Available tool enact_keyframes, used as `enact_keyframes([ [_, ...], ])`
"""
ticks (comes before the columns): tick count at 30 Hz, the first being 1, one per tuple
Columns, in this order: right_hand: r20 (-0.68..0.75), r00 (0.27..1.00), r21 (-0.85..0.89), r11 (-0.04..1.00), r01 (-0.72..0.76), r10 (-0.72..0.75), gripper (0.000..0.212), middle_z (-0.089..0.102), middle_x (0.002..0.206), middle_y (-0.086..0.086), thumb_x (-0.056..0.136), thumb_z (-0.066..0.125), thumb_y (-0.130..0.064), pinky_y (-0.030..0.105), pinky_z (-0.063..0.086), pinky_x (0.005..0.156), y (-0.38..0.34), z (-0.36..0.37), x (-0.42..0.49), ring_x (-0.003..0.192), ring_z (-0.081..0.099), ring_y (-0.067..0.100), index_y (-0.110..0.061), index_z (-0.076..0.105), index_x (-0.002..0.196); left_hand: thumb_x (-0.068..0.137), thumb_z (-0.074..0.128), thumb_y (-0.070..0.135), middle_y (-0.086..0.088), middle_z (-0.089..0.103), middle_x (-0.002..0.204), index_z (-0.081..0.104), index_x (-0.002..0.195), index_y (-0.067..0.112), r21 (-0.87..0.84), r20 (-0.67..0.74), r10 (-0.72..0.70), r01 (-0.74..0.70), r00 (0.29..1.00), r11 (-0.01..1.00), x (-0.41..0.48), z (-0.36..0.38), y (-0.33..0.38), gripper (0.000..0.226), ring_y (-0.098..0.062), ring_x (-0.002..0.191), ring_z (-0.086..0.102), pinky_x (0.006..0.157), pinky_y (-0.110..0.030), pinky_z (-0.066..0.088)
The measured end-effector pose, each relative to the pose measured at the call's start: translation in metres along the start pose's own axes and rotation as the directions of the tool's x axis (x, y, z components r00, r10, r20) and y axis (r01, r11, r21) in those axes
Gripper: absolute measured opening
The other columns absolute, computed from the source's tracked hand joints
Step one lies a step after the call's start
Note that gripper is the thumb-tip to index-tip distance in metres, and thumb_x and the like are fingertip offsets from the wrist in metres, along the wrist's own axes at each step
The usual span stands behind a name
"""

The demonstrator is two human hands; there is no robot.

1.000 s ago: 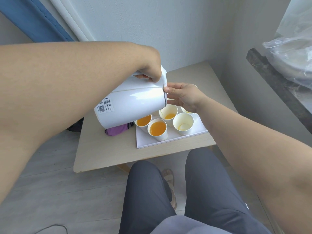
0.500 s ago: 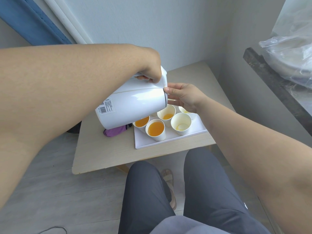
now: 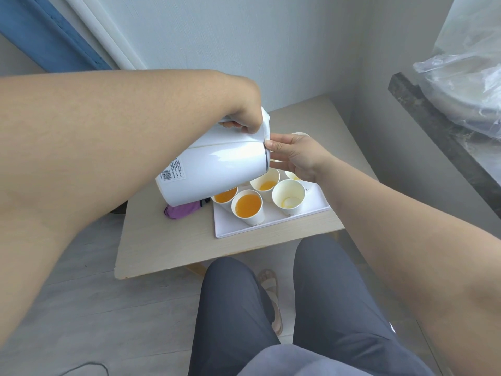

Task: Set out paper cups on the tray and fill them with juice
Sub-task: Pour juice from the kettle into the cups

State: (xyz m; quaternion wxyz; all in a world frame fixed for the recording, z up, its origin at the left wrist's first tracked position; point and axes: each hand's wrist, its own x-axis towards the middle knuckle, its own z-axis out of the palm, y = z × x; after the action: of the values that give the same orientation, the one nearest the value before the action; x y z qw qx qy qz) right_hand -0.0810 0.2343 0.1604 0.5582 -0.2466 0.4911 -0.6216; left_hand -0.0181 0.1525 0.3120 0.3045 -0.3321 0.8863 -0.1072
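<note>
Head view shows my left hand [image 3: 244, 118] clamped on the handle of the heavy white jug [image 3: 217, 169] tipped above the tray [image 3: 244, 229], right hand [image 3: 295, 156] open, steadying its lid, light paper cups [image 3: 248, 207] easily toppled.

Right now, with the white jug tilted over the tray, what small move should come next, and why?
Probably shift the white plastic jug toward the near-right paper cup: it holds only a trace of juice, while the front cup looks full.
</note>
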Motion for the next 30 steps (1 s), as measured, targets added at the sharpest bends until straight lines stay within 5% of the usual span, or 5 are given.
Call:
enact_keyframes([
  [16,-0.03,1.0,-0.035,0.999,-0.009,0.008,0.033,0.068,0.102,0.004,0.092,0.06,-0.012,0.024,0.055,0.084,-0.002,-0.003,-0.002,0.088,0.066,0.014,-0.006,0.06,0.125,0.079,0.057,0.015,-0.006,0.057,0.061,0.062,0.087,0.009,-0.115,-0.042,0.001,-0.006,0.999,0.993,-0.001,0.006,0.0,0.011,-0.021,0.049,0.048,0.048,-0.025,0.032],
  [22,-0.104,0.995,-0.046,0.999,-0.004,-0.001,0.014,0.067,0.095,-0.001,0.095,0.059,-0.017,0.017,0.054,0.074,-0.011,0.006,-0.004,0.085,0.064,0.011,-0.013,0.065,0.107,0.079,0.058,0.015,-0.008,0.062,0.066,0.068,0.095,0.002,-0.269,-0.083,-0.024,0.001,0.996,0.963,-0.015,0.013,-0.017,0.023,-0.021,0.049,0.05,0.05,-0.023,0.036],
  [24,-0.134,0.989,-0.142,0.989,0.039,-0.058,0.022,0.067,0.098,0.001,0.096,0.057,-0.02,0.017,0.052,0.077,-0.016,0.014,-0.005,0.087,0.062,0.011,-0.009,0.065,0.113,0.078,0.059,0.014,-0.011,0.061,0.07,0.067,0.093,0.001,-0.384,-0.098,-0.051,0.009,0.994,0.923,-0.02,0.016,-0.031,0.021,-0.022,0.051,0.051,0.052,-0.023,0.038],
  [27,-0.096,0.97,-0.442,0.883,0.158,-0.222,0.029,0.066,0.086,0.006,0.094,0.053,-0.028,0.025,0.043,0.077,-0.03,0.035,-0.005,0.079,0.052,0.008,-0.003,0.067,0.096,0.077,0.062,0.012,-0.009,0.057,0.063,0.061,0.081,0.006,-0.607,-0.111,-0.108,0.019,0.988,0.795,-0.032,0.025,-0.063,0.007,-0.023,0.05,0.049,0.057,-0.026,0.042],
  [30,0.002,0.96,-0.659,0.722,0.211,-0.28,0.031,0.048,0.066,-0.018,0.093,0.047,-0.038,0.021,0.033,0.065,-0.045,0.069,-0.006,0.068,0.042,0.002,-0.021,0.06,0.07,0.077,0.064,0.008,-0.003,0.051,0.048,0.052,0.07,0.01,-0.807,-0.065,-0.167,0.047,0.984,0.589,-0.046,0.045,-0.106,0.014,-0.018,0.044,0.045,0.055,-0.026,0.042],
])
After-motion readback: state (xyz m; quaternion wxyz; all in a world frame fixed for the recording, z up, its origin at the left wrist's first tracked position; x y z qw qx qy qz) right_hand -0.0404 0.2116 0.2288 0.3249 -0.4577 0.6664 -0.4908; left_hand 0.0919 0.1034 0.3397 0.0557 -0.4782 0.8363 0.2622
